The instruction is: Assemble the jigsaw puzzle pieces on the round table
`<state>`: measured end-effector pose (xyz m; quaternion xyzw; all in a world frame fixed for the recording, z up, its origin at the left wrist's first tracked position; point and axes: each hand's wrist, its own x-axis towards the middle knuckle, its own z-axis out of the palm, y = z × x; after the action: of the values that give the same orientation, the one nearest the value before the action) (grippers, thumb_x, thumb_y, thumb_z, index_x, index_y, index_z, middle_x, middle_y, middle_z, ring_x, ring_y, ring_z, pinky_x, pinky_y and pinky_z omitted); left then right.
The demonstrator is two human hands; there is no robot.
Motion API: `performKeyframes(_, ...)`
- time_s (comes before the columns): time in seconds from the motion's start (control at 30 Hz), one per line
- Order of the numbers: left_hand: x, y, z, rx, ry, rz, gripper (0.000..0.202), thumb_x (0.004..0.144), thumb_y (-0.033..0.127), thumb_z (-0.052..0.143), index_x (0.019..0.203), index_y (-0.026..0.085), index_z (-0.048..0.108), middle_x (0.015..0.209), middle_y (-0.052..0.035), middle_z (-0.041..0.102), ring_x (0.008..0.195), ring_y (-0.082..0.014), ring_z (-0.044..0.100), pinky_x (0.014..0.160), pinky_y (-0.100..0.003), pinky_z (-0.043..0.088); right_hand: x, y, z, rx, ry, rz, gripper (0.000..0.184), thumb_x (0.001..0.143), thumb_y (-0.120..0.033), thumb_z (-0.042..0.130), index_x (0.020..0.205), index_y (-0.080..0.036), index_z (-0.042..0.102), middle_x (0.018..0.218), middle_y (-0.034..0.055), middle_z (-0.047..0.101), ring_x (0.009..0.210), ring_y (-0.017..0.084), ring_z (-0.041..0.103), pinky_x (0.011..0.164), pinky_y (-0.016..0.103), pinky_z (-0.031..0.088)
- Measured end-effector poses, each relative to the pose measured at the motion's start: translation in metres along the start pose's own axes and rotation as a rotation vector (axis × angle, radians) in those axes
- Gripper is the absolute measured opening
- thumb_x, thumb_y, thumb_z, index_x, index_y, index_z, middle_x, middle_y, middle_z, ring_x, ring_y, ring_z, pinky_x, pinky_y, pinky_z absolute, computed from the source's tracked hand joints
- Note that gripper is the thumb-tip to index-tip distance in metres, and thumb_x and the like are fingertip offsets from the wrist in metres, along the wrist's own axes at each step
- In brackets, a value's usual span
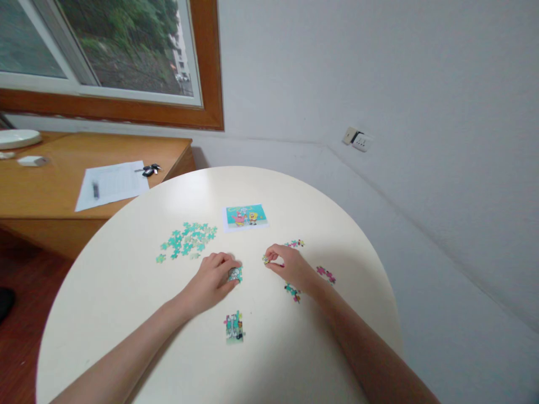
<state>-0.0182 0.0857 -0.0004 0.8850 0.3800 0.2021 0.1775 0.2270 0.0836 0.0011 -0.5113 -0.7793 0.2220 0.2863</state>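
My left hand (213, 276) rests on the table with its thumb and fingertips at the edges of a small teal-and-white joined puzzle section (236, 274), which it partly covers. Just to the right, my right hand (290, 265) pinches a small yellowish puzzle piece (265, 260) slightly apart from that section. Another joined puzzle section (234, 327) lies closer to me, below my left hand. Around my right hand are multicoloured pieces (296, 243), dark-and-teal pieces (291, 290) and pink pieces (326, 274), some of them partly hidden by the hand.
Several loose teal puzzle pieces (189, 238) lie in a pile at the left of the round white table (126, 314). A printed reference picture (246, 217) lies farther back. Beyond, a wooden desk (63, 196) bears a paper sheet (112, 182) and keys (150, 169).
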Motion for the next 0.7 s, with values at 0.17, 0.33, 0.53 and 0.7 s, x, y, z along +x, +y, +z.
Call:
performKeyframes(0.17, 0.0, 0.0004, 0.0002, 0.001, -0.013, -0.005, 0.027, 0.082, 0.024, 0.052, 0.108, 0.021, 0.058, 0.104, -0.0084, 0.059, 0.097, -0.0229, 0.052, 0.085, -0.039, 0.039, 0.001, -0.001, 0.0, 0.001, -0.012, 0.022, 0.013, 0.072, -0.009, 0.061, 0.08, -0.018, 0.057, 0.077, 0.0014, 0.064, 0.074, 0.013, 0.059, 0.072, 0.026, 0.045)
performKeyframes(0.33, -0.0002, -0.0009, 0.0007, 0.005, -0.002, -0.001, 0.027, 0.082, 0.025, 0.052, 0.108, 0.022, 0.057, 0.104, -0.0081, 0.058, 0.097, -0.0225, 0.052, 0.085, -0.039, 0.039, 0.0001, -0.0023, -0.001, 0.02, -0.016, 0.033, 0.014, 0.072, -0.009, 0.062, 0.081, -0.018, 0.058, 0.076, 0.0009, 0.063, 0.072, 0.013, 0.059, 0.071, 0.025, 0.045)
performKeyframes(0.53, -0.0004, -0.0002, -0.0008, 0.006, -0.005, -0.005, 0.027, 0.082, 0.026, 0.052, 0.108, 0.022, 0.058, 0.103, -0.0079, 0.058, 0.096, -0.0225, 0.052, 0.084, -0.038, 0.04, 0.0001, -0.0015, -0.0003, 0.028, -0.025, 0.048, 0.016, 0.072, -0.007, 0.062, 0.084, -0.018, 0.058, 0.076, 0.0009, 0.064, 0.071, 0.012, 0.059, 0.071, 0.025, 0.045)
performKeyframes(0.7, -0.0001, 0.0009, -0.0004, 0.007, -0.005, -0.004, 0.027, 0.082, 0.024, 0.053, 0.108, 0.022, 0.058, 0.103, -0.0079, 0.058, 0.096, -0.0229, 0.052, 0.085, -0.039, 0.04, 0.0005, -0.0011, -0.0002, 0.03, -0.037, 0.061, 0.016, 0.072, -0.008, 0.061, 0.085, -0.017, 0.059, 0.075, 0.0012, 0.063, 0.07, 0.012, 0.059, 0.07, 0.025, 0.045)
